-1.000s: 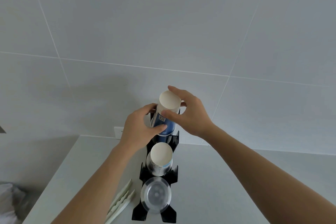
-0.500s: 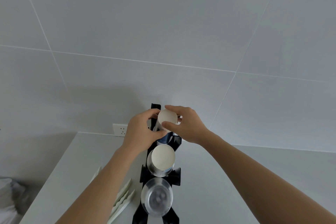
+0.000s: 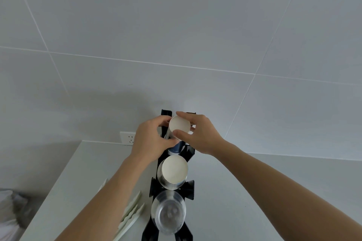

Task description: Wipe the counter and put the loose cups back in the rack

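Note:
A black cup rack [image 3: 189, 187] stands on the pale counter [image 3: 254, 191], running away from me toward the wall. Both hands hold an upside-down paper cup stack [image 3: 179, 126], white bottom up, blue printed side below, in the rack's far slot. My left hand [image 3: 149, 139] grips its left side and my right hand [image 3: 197, 134] pinches its top and right side. In the middle slot sits another paper cup [image 3: 173, 170] inside a clear sleeve. The near slot holds clear plastic cups [image 3: 168, 214].
White plastic tongs or cutlery [image 3: 130, 217] lie on the counter left of the rack. A wall socket [image 3: 127, 138] sits at the counter's back edge. Crumpled white material [image 3: 8, 215] is at the far left, beyond the counter's edge. A tiled wall rises behind.
The blue paper cup stack has gone down into the rack's far slot, both hands moving down and away with it. The camera has tilted slightly.

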